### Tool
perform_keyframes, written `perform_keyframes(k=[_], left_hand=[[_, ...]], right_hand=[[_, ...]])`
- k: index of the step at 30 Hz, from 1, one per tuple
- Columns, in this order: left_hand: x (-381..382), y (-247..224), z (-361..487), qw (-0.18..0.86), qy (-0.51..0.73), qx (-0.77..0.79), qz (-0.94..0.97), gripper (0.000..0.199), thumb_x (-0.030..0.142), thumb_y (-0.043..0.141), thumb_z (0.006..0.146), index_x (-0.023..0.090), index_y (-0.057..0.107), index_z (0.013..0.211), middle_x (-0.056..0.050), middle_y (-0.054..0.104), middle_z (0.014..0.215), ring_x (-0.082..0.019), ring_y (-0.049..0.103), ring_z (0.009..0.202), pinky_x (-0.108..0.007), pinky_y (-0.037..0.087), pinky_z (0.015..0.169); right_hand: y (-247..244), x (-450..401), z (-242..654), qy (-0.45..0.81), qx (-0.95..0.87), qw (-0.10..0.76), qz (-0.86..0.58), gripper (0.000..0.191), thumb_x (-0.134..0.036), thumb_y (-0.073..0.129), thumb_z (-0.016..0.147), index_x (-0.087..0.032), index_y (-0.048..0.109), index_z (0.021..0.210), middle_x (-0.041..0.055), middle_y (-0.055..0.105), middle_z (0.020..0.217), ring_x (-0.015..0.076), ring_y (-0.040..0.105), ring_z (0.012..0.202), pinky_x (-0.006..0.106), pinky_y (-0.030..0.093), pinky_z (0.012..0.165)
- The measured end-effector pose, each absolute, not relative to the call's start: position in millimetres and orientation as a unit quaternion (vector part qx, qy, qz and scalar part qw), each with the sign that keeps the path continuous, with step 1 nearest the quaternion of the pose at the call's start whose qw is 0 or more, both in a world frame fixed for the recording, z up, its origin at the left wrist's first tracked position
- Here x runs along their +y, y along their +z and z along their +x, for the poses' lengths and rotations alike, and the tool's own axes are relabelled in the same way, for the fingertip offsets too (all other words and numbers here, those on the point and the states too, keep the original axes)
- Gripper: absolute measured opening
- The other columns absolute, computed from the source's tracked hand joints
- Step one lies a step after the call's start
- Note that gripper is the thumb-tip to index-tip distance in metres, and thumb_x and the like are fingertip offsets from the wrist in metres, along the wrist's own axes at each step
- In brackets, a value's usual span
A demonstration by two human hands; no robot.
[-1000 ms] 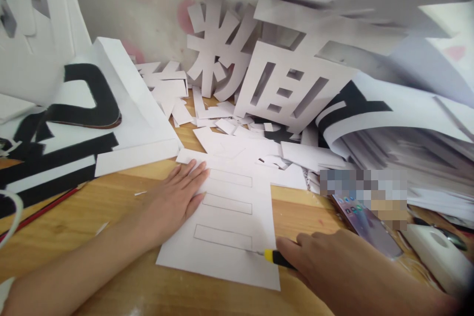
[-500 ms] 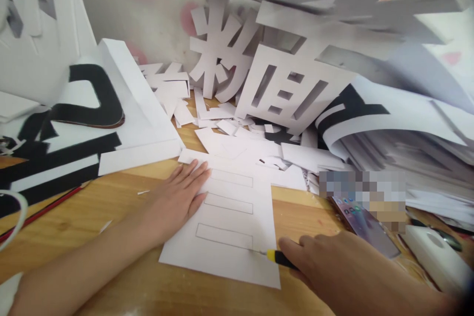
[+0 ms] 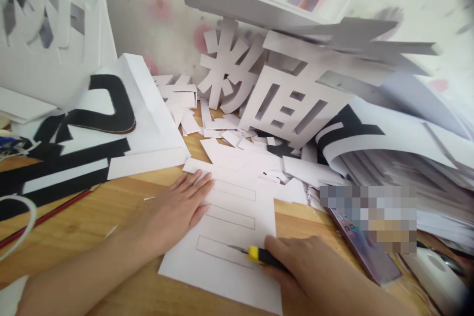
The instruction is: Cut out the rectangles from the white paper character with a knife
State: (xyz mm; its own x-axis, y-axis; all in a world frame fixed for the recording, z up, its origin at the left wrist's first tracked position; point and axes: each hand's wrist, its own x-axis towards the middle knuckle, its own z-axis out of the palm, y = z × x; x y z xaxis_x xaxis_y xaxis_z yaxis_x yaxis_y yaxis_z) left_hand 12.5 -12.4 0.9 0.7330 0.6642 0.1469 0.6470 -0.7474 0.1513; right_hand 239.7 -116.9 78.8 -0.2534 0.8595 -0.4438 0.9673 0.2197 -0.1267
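Observation:
A white sheet of card with several drawn rectangles lies on the wooden table. Flat on its left edge rests my left hand, fingers stretched out. My right hand is wrapped round a craft knife with a black and yellow handle. The thin blade points left, over the nearest drawn rectangle; whether the tip touches the card I cannot tell.
Cut-out white characters stand at the back among card scraps. Black letter shapes lie to the left, near a red pencil. On the right are a phone, a white device and stacked sheets.
My right hand has moved the knife left, from the rectangle's right end to over its middle. The view has tilted up a little. My left hand stays on the card.

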Motion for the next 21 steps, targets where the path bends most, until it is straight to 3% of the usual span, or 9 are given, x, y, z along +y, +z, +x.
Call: perform_keyframes(k=[6,10,14,21], left_hand=[[-15,4,7,0.021,0.122,0.35,0.929,0.047,0.043,0.028,0.096,0.02,0.041,0.134,-0.002,0.039,0.142,-0.02,0.033,0.131,-0.038,0.026,0.106],[-17,6,7,0.025,0.115,0.358,0.926,0.045,0.041,0.03,0.096,0.019,0.042,0.133,-0.003,0.04,0.141,-0.021,0.033,0.131,-0.04,0.022,0.107],[-18,6,8,0.031,0.111,0.356,0.927,0.045,0.039,0.03,0.096,0.018,0.041,0.134,-0.003,0.038,0.142,-0.021,0.03,0.133,-0.042,0.014,0.111],[-18,3,7,0.048,0.108,0.36,0.925,0.045,0.04,0.03,0.096,0.018,0.04,0.135,-0.003,0.036,0.143,-0.02,0.028,0.133,-0.041,0.02,0.11]], right_hand=[[66,-94,201,-0.121,0.825,0.093,0.544,0.01,-0.027,0.055,0.083,-0.022,0.054,0.075,-0.0008,0.067,0.064,0.0187,0.061,0.053,0.028,0.02,0.043],[55,-97,206,-0.099,0.832,0.075,0.541,0.009,-0.026,0.053,0.084,-0.023,0.053,0.076,-0.0023,0.066,0.063,0.0185,0.061,0.05,0.028,0.018,0.043],[45,-103,213,-0.089,0.834,0.056,0.542,0.013,-0.027,0.05,0.086,-0.024,0.052,0.073,-0.0033,0.064,0.061,0.0177,0.059,0.049,0.029,0.019,0.044],[60,-98,205,-0.136,0.82,0.084,0.549,0.011,-0.024,0.05,0.085,-0.025,0.057,0.076,-0.0014,0.065,0.065,0.0164,0.059,0.051,0.028,0.028,0.043]])
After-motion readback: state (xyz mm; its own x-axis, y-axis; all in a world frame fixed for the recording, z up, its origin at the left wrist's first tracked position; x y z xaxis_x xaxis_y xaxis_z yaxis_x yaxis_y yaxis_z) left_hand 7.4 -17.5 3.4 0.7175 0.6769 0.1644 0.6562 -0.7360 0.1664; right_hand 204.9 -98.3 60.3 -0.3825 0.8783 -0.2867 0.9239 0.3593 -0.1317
